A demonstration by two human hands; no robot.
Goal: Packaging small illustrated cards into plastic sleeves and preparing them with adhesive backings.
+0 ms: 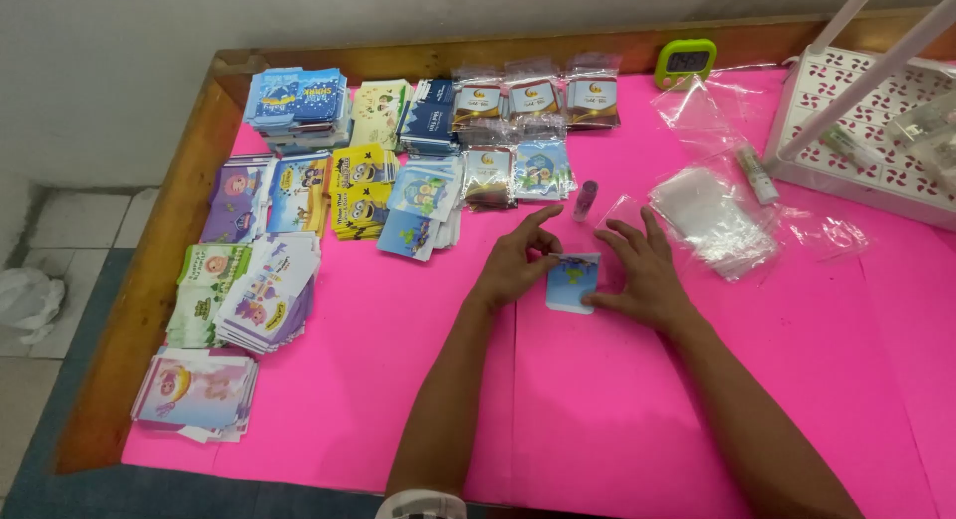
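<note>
A small light-blue printed card (572, 283) lies on the pink table cover (398, 380) between my hands. My left hand (516, 262) touches its left edge with thumb and fingers. Resting on the card's right side is my right hand (642, 268), its fingers spread. I cannot tell whether the card sits inside a clear sleeve. A small purple tube (585, 199) stands just beyond my hands.
Stacks of printed cards (299, 220) fill the table's left half, with bagged cards (533, 96) at the back. A pile of clear plastic sleeves (712, 218) lies to the right, near a white perforated rack (861, 130). A green timer (685, 61) stands at the back edge.
</note>
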